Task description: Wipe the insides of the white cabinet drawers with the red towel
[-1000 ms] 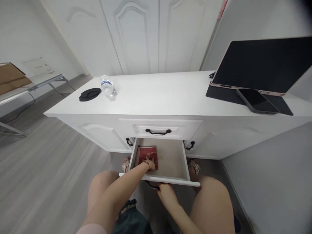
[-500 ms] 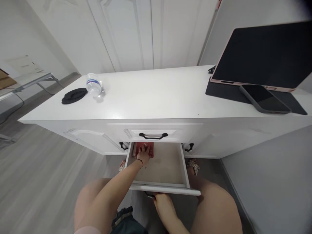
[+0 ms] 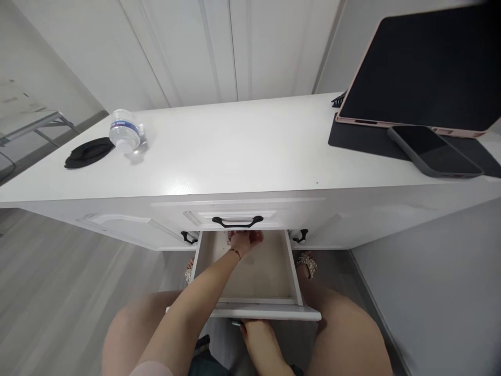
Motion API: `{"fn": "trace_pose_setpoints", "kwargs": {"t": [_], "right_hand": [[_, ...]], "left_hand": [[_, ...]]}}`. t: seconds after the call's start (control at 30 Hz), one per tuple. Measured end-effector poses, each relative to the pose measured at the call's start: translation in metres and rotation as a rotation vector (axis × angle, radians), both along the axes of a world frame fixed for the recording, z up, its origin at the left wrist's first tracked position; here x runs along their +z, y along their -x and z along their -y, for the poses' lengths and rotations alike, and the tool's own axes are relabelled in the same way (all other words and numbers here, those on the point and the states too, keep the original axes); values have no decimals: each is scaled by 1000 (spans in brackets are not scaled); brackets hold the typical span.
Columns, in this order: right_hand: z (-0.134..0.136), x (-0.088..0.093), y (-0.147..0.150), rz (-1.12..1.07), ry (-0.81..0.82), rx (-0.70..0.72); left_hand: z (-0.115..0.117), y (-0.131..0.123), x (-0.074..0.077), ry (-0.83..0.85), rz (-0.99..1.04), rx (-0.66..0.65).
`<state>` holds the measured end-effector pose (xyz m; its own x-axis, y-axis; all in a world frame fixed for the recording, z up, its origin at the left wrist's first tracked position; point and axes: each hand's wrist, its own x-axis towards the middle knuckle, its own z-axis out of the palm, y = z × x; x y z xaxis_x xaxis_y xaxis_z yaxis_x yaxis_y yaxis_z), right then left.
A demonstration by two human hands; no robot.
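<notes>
The lower drawer [image 3: 258,277] of the white cabinet is pulled out. My left hand [image 3: 241,242] reaches into its back part, fingers closed around a flat red item [image 3: 256,237] that is mostly covered by the hand. What kind of thing it is, I cannot tell. Below the drawer front [image 3: 266,312], my right hand [image 3: 259,334] is curled at the drawer's handle [image 3: 237,322]. Its fingertips are hidden under the front.
On the white cabinet top [image 3: 219,151] lie a clear plastic bottle [image 3: 124,133] and a black round flat item [image 3: 89,153]. To the right are a tablet [image 3: 422,68], a phone [image 3: 436,151] and a dark mat [image 3: 364,143]. A closed drawer with a black handle [image 3: 237,222] sits above.
My left hand has gone from lying spread on the red item to gripping it, and both have shifted right and deeper in the drawer. My right hand stays at the handle. The view has shifted slightly.
</notes>
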<state>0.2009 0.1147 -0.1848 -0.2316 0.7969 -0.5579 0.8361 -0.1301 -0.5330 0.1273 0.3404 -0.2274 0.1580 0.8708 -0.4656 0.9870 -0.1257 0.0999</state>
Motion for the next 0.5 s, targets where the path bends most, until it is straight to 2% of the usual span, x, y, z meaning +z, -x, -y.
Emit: {"fn": "trace_pose_setpoints", "kwargs": {"t": [0.13,0.27,0.5], "right_hand": [[-2,3,-1,-14,71,-7],[0,7,-3,-98,1,-41],[-2,12,-2,-5,1,10]], "left_hand": [[8,-25,-1,-17,97,-122],[16,-45,-3,23,128,-204],[35,-47,-1,42,145,-380]]}}
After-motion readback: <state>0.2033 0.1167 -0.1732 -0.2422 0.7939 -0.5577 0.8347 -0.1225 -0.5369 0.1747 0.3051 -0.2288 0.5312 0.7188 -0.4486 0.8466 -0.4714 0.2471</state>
